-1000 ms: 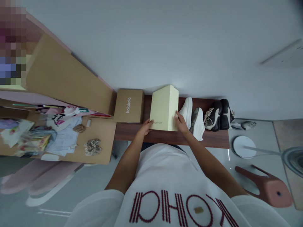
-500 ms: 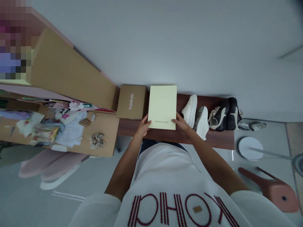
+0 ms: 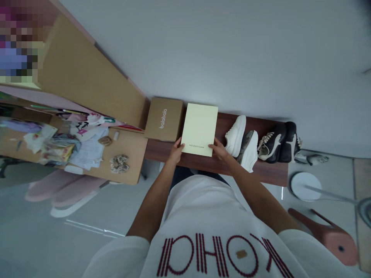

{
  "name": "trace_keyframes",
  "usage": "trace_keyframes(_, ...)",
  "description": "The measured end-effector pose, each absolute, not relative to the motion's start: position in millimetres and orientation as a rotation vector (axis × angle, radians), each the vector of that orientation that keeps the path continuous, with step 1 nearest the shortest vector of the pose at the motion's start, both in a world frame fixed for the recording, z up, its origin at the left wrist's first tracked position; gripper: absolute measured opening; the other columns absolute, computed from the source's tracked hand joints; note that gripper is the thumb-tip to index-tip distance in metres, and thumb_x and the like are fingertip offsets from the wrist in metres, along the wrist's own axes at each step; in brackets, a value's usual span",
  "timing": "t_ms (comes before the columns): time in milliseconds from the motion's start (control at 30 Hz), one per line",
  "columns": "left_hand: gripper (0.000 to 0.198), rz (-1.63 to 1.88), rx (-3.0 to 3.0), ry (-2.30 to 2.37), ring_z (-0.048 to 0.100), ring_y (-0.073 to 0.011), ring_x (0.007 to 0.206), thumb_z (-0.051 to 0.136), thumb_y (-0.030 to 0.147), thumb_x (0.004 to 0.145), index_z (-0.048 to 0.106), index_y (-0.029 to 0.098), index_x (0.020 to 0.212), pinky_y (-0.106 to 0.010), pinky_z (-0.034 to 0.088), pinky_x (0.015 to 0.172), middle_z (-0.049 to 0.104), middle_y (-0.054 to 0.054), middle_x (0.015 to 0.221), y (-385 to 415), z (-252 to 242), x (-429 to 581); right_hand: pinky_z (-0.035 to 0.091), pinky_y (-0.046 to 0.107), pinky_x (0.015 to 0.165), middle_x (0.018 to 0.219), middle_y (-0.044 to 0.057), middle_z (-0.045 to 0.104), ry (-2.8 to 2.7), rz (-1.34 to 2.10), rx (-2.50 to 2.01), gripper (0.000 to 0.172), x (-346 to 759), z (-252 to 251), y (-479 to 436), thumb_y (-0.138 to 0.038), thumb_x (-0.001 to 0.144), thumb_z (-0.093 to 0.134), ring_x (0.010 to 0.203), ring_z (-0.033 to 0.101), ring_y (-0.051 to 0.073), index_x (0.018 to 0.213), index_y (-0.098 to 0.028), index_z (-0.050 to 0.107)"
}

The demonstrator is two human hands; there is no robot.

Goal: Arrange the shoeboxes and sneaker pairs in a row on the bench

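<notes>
A pale yellow shoebox (image 3: 199,127) marked MEIZHIYUAN is at the dark wooden bench (image 3: 269,175), close to the wall. My left hand (image 3: 175,151) grips its near left corner, thumb on top. At the near right corner my right hand (image 3: 218,148) holds it the same way. The undersides of both hands are hidden, and I cannot tell whether the box rests fully on the bench. Left of it stands a brown balabala box (image 3: 164,119). A pair of white sneakers (image 3: 236,135) sits to the right, with black-and-white sneakers (image 3: 272,143) beyond.
To the left is a wooden desk (image 3: 133,170) with papers, bags and a patterned scrunchie (image 3: 119,164); a pink chair (image 3: 72,191) stands before it. On the right floor are a white round base (image 3: 305,181) with a pole and a reddish stool (image 3: 333,235).
The view has turned slightly, so the bench and boxes appear a little tilted. Both hands keep their hold on the pale yellow shoebox, which shows little movement against the bench.
</notes>
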State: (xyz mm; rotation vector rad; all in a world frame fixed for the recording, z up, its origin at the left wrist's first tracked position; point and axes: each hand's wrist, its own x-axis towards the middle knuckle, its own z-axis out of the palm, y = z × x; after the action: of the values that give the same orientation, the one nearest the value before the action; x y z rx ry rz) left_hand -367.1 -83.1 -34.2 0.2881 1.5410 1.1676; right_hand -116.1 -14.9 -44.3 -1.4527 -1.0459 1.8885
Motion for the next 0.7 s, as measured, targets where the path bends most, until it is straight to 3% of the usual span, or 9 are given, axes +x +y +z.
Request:
trace_keyframes(167, 0.055, 1.227, 0.353, 1.649, 0.062, -0.0247, 0.144, 0.073, 0.025, 0.096, 0.065, 0.023, 0.15, -0.041, 0.046, 0.125, 0.068, -0.008, 0.152, -80.7, -43.6, -361.4, 0.061, 0.054, 0.104, 0.15, 0.008, 0.068, -1.025, 1.912, -1.478, 0.089, -121.9, -41.7, -12.8, -0.034, 0.078, 0.072, 0.127, 0.069, 0.03, 0.162, -0.03, 0.046)
trace_keyframes(400, 0.055, 1.247, 0.456, 1.678, 0.061, -0.0225, 0.145, 0.062, 0.028, 0.103, 0.057, 0.023, 0.157, -0.041, 0.046, 0.124, 0.064, -0.009, 0.157, -77.2, -50.3, -357.8, 0.065, 0.057, 0.095, 0.147, 0.009, 0.069, -1.071, 1.924, -1.523, 0.087, -127.3, -35.7, -4.3, -0.039, 0.082, 0.072, 0.117, 0.074, 0.031, 0.164, -0.032, 0.043)
trace_keyframes(500, 0.053, 1.206, 0.495, 1.757, 0.06, -0.0221, 0.146, 0.06, 0.028, 0.104, 0.058, 0.023, 0.156, -0.041, 0.044, 0.125, 0.063, -0.01, 0.158, -73.1, -46.8, -356.6, 0.058, 0.06, 0.108, 0.153, 0.009, 0.065, -1.165, 1.864, -1.546, 0.089, -129.5, -34.7, 3.6, -0.043, 0.084, 0.074, 0.131, 0.068, 0.032, 0.166, -0.031, 0.041)
trace_keyframes(600, 0.051, 1.131, 0.555, 1.944, 0.055, -0.0252, 0.15, 0.06, 0.029, 0.103, 0.059, 0.019, 0.154, -0.043, 0.039, 0.129, 0.059, -0.014, 0.161, -76.4, -38.1, -353.0, 0.042, 0.057, 0.126, 0.162, 0.01, 0.057, -1.282, 1.723, -1.532, 0.097, -127.8, -33.7, 7.0, -0.05, 0.083, 0.078, 0.152, 0.051, 0.033, 0.168, -0.028, 0.039)
trace_keyframes(700, 0.055, 1.103, 0.728, 2.128, 0.046, -0.0296, 0.158, 0.065, 0.032, 0.101, 0.057, 0.016, 0.154, -0.046, 0.029, 0.134, 0.053, -0.019, 0.164, -88.9, -25.8, -342.8, 0.043, 0.057, 0.125, 0.167, 0.015, 0.049, -1.241, 1.689, -1.58, 0.104, -112.4, -30.8, -0.8, -0.062, 0.082, 0.078, 0.153, 0.049, 0.036, 0.17, -0.026, 0.036)
